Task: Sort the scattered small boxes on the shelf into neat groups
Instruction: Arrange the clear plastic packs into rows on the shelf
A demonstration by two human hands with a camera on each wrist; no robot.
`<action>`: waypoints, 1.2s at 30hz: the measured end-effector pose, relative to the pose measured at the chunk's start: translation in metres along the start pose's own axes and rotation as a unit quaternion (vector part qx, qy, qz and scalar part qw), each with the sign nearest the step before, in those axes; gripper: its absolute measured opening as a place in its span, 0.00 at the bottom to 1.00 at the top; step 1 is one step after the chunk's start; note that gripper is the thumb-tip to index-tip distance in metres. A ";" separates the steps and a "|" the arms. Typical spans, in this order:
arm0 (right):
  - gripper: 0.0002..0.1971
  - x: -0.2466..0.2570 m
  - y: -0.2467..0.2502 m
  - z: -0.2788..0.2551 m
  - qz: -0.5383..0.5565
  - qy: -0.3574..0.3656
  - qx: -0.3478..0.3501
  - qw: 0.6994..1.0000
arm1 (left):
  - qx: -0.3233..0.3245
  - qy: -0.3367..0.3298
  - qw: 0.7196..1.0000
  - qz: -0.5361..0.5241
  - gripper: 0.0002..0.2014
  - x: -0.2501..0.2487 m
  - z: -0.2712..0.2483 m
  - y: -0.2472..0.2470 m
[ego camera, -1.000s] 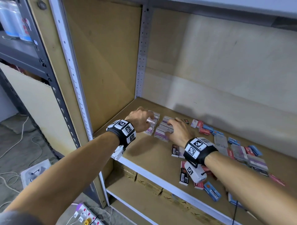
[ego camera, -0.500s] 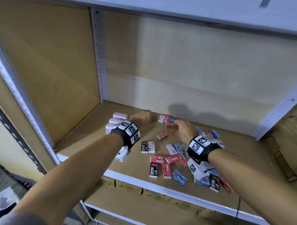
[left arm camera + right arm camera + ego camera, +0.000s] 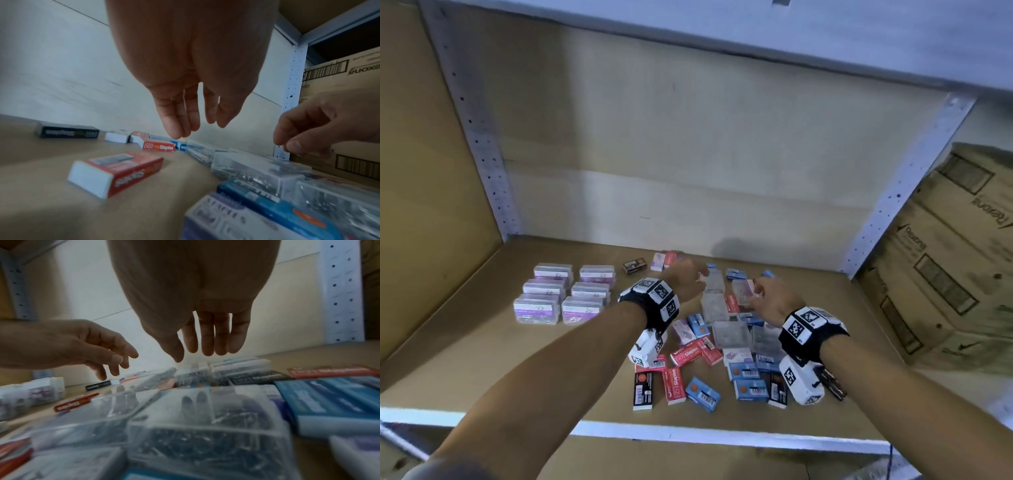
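Six neat stacks of purple boxes (image 3: 565, 296), side by side in two rows on the left part of the shelf (image 3: 465, 359). Looks like the first group, done.

Lots more left to sort. Right of the stacks, a messy pile: red staple boxes (image 3: 686, 354), blue boxes (image 3: 750, 390), clear boxes (image 3: 731, 334) with shiny bits inside, and a few black ones too. All mixed up, some touching, some partly on top of others. One black box (image 3: 635, 266) alone near the back wall, with a pale box and a red box just beside it.

Left hand (image 3: 683, 282) over the back of the pile, fingers loose and pointing down, nothing in it. Right hand (image 3: 772, 299) near it, over the clear boxes, fingers loose too, nothing held. Not touching any box, as far as the wrist views show.

Probably about to pick the next kind, maybe the clear boxes right under both hands. So only a small part finished: one kind grouped; red, blue, clear and black all waiting.

Big brown carton (image 3: 945, 274) off to the right, past the shelf post.
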State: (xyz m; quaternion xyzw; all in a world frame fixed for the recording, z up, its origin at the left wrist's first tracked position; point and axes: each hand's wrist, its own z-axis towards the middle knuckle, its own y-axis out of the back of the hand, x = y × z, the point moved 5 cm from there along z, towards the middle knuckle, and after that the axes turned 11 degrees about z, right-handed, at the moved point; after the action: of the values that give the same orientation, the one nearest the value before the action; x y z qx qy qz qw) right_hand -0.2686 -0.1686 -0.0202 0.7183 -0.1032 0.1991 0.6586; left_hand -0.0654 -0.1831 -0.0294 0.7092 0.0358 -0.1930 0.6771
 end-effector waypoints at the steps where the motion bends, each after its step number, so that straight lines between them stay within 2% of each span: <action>1: 0.13 -0.004 0.000 0.001 -0.003 -0.006 0.002 1.000 | 0.013 0.005 1.000 -0.007 0.18 0.000 0.006 -0.005; 7: 0.11 -0.013 -0.005 0.011 0.001 -0.027 0.001 1.000 | 0.043 0.028 0.999 0.013 0.26 -0.004 0.030 -0.021; 10: 0.19 -0.014 -0.009 0.024 -0.009 -0.027 0.010 1.000 | 0.044 0.030 0.998 0.024 0.27 -0.006 0.036 -0.022; 19: 0.32 -0.014 -0.020 0.049 -0.007 -0.060 0.054 0.997 | 0.019 0.057 0.998 0.031 0.27 -0.016 0.042 -0.017; 22: 0.36 -0.011 -0.016 0.047 -0.004 -0.054 0.047 0.997 | 0.014 0.062 0.998 0.028 0.30 -0.023 0.043 -0.017; 24: 0.33 -0.011 -0.014 0.046 -0.009 -0.056 0.043 0.997 | 0.008 0.063 0.998 0.024 0.30 -0.025 0.045 -0.019; 29: 0.17 -0.005 -0.012 0.046 -0.031 -0.044 0.068 0.996 | 0.012 0.054 0.998 0.018 0.28 -0.027 0.047 -0.023; 36: 0.07 -0.003 -0.015 0.043 0.021 -0.014 0.080 0.996 | 0.051 0.073 0.996 -0.014 0.30 -0.008 0.042 -0.021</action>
State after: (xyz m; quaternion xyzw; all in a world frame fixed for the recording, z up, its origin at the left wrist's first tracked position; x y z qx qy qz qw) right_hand -0.2585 -0.2097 -0.0370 0.7693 -0.1111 0.2099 0.5931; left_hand -0.0890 -0.2204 -0.0471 0.7546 0.0856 -0.1517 0.6327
